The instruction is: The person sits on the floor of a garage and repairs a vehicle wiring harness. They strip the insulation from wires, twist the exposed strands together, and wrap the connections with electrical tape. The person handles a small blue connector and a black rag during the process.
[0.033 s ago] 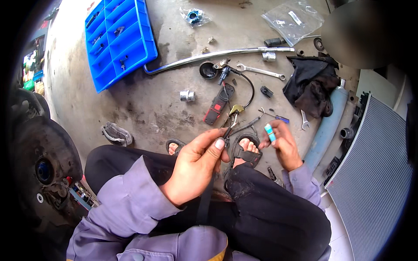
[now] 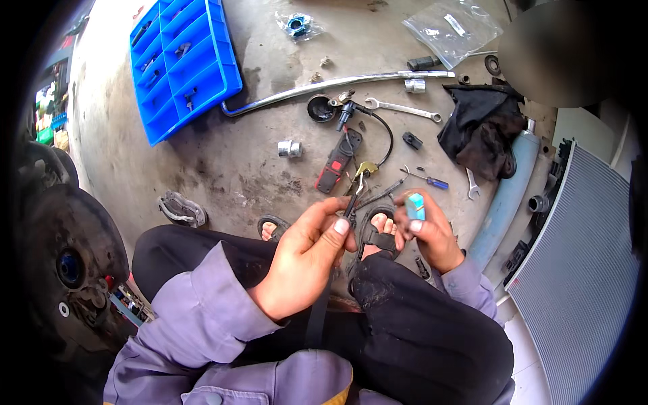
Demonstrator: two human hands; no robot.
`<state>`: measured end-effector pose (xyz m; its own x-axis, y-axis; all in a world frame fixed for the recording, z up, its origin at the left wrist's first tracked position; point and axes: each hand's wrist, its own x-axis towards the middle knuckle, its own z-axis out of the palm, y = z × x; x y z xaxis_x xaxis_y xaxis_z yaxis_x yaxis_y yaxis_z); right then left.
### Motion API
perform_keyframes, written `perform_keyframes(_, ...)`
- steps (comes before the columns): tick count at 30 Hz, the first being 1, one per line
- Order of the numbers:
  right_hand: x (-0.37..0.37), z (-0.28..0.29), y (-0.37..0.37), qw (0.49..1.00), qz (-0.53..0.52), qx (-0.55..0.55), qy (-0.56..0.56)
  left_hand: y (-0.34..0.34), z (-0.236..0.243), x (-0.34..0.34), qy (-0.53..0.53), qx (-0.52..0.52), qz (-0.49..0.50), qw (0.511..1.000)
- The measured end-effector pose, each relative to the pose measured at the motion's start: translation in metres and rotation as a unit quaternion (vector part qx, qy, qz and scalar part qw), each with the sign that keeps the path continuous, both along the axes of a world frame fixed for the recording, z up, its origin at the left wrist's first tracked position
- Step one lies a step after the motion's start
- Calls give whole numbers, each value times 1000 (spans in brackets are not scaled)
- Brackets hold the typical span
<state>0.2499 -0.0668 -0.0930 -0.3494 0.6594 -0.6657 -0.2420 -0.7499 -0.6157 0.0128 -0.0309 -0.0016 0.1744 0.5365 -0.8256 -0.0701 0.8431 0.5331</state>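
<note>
My left hand (image 2: 304,253) pinches a black cable (image 2: 352,202) between thumb and fingers, in front of my shins. From its upper end, thin bare-looking wires run to a brass-coloured metal clip (image 2: 366,168). My right hand (image 2: 435,233) is closed round a small turquoise lighter (image 2: 415,208), held upright; its top is blurred. A gap separates the lighter from the cable. Beyond my hands lies a black and red handheld device (image 2: 339,162). Next to it a black connector (image 2: 346,116) leads into a curved black cable (image 2: 391,138).
A blue divided tray (image 2: 202,101) holds small parts at the upper left. On the concrete lie a long metal bar (image 2: 324,86), a wrench (image 2: 405,110), a socket (image 2: 289,148), a blue-handled screwdriver (image 2: 437,183) and a black cloth (image 2: 472,128). A radiator (image 2: 580,270) stands at right.
My right hand has turned the lighter and shifted it slightly left, with the fingers moving round it. The left hand keeps its pinch on the cable in nearly the same place.
</note>
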Motion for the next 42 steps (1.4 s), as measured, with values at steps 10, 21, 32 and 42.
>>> perform_keyframes(10,-10,14,13,977,46,-32,204,1,5,3,-40,2,-5,999)
perform_keyframes(21,-28,26,26,985,-6,-117,127,-3,7,5,-65,9,-20,998)
perform_keyframes(32,-30,29,29,987,-20,-105,116,-1,8,9,-31,7,-18,999)
perform_keyframes(42,-27,27,30,988,-13,-95,119,-1,8,9,-41,-11,-16,999)
